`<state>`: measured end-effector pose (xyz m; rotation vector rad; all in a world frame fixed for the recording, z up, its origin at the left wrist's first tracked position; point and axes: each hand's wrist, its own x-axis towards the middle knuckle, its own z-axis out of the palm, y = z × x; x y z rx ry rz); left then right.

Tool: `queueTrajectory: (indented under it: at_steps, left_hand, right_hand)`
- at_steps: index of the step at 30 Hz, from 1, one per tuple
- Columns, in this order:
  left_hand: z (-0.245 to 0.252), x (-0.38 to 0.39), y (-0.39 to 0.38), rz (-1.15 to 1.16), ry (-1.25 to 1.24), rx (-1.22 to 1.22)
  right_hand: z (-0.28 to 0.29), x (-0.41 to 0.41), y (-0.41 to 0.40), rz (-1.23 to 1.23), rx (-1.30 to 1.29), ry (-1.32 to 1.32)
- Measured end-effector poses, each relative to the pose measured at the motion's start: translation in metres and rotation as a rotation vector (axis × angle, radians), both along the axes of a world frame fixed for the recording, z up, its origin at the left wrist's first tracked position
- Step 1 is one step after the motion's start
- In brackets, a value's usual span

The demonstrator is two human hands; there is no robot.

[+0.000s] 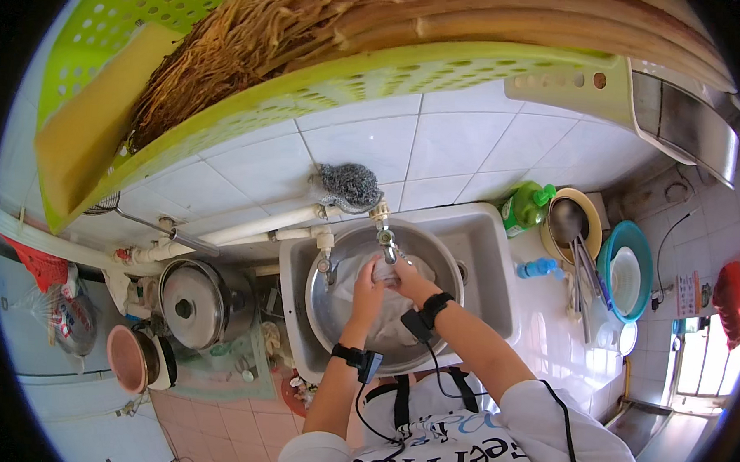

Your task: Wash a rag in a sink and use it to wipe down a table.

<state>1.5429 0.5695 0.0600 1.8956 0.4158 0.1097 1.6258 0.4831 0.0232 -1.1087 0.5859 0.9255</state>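
Both hands are together over a wide metal basin [456,259] that sits in a grey-white sink [492,279]. Between them, just under a metal tap [387,238], is a bunched piece of whitish cloth [388,272]. My left hand [367,286] grips it from the left side. From the right, my right hand [412,281] holds the same cloth, fingers partly hidden by the tap. More pale wet cloth [396,331] lies spread in the basin below. A second tap [325,265] hangs over the basin's left part.
A green perforated basket [288,113] with dried roots overhangs the sink. Steel wool [350,184] hangs on the wall by the pipes. A green pump bottle [522,210], a beige pot [587,209] with ladles and a teal basin [644,261] stand right. A lidded metal pot [190,303] stands left.
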Motion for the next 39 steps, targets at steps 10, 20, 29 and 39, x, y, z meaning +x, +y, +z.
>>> queueTrajectory:
  at_steps: [10,20,29,39]
  left_hand:
    - [-0.022,0.020,0.001,0.059,-0.160,-0.309]
    - [-0.020,0.056,-0.022,-0.019,-0.093,0.011]
    - [-0.051,0.051,0.001,0.002,0.003,-0.242]
    - [-0.046,0.039,-0.003,0.215,-0.046,0.091]
  right_hand:
    - [0.024,0.013,-0.054,0.199,0.360,0.131]
    - [0.048,0.004,-0.051,0.275,0.315,-0.079]
    - [0.022,0.006,-0.038,0.193,0.110,-0.257]
    - [0.023,-0.001,0.001,0.339,-0.219,-0.412]
